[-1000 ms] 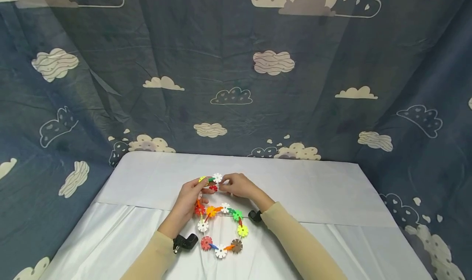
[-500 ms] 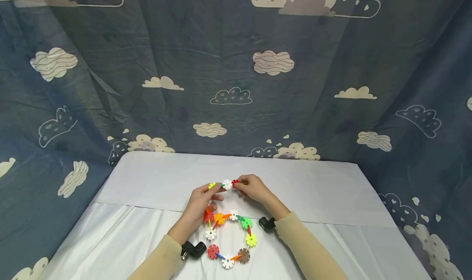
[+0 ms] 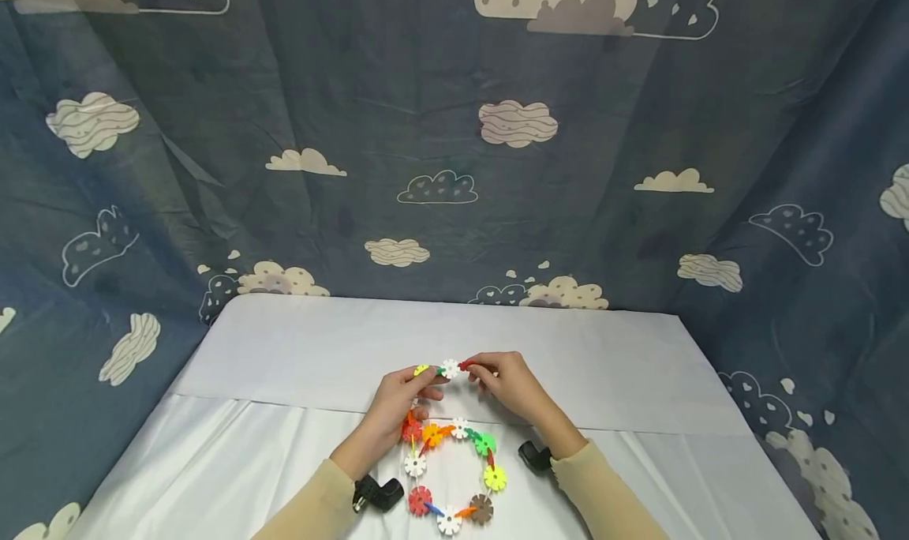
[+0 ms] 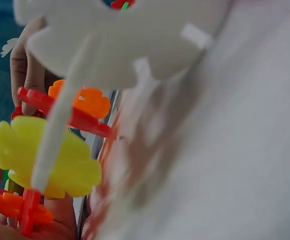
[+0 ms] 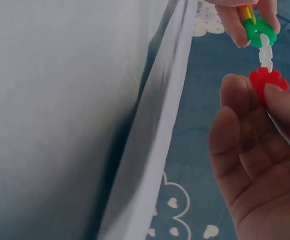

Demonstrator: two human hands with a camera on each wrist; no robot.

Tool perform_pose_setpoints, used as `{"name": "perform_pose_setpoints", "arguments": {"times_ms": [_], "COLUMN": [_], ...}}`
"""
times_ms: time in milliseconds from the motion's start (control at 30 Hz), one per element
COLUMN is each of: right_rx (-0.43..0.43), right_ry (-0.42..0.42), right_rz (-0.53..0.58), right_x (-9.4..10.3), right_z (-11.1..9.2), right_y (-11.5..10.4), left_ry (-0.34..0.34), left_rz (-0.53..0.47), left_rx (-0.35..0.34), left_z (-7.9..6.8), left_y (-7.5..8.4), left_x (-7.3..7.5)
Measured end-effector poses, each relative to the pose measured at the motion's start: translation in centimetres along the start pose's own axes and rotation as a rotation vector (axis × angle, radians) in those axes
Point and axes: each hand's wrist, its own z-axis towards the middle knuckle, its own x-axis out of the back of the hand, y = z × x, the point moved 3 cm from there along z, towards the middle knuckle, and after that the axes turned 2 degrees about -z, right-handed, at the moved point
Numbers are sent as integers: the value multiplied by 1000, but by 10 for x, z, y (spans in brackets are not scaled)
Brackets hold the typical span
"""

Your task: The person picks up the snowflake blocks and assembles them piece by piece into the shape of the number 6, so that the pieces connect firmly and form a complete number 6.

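My left hand (image 3: 399, 398) pinches a chain of plastic snowflake discs near a yellow disc (image 3: 421, 370) and a green disc (image 5: 258, 33). Beyond its fingers, a white disc (image 3: 450, 369) stands out at the end of the chain. Between thumb and fingers, my right hand (image 3: 513, 382) holds a red disc (image 5: 269, 80) edge to edge with the white one. Below the left hand hangs or lies a ring of linked discs, among them a light green one (image 3: 485, 444) and a brown one (image 3: 481, 509). A blurred white disc (image 4: 125, 45) fills the top of the left wrist view.
A white cloth (image 3: 284, 350) covers the table. Behind it hangs a dark blue curtain (image 3: 440, 82) with cloud prints. Black cameras are strapped at the left wrist (image 3: 378, 494) and the right wrist (image 3: 534, 456).
Both hands and the linked discs have shifted right and down in the head view. The red disc, earlier below the white one, now stands at its right side in my right fingers.
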Motion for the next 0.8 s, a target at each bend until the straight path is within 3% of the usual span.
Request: {"name": "perform_pose_setpoints", "arguments": {"times_ms": [200, 367, 433, 533, 667, 800], "right_rx": [167, 231, 192, 55, -151, -152], "right_ry": [13, 14, 10, -40, -202, -349], "right_rz": [-210, -243, -213, -130, -37, -62], "right_x": [0, -2, -1, 2, 3, -3], "right_z": [-2, -4, -5, -11, -37, -62], "right_y": [-10, -15, -13, -10, -11, -21], "left_ry": [-17, -19, -21, -25, -15, 15], "left_rz": [60, 77, 78, 77, 73, 86], "left_rx": [-13, -6, -10, -8, -1, -19], "left_z": [1, 3, 3, 4, 4, 6], "left_y": [-2, -4, -4, -3, 0, 9], "left_x": [1, 2, 1, -2, -4, -5]}}
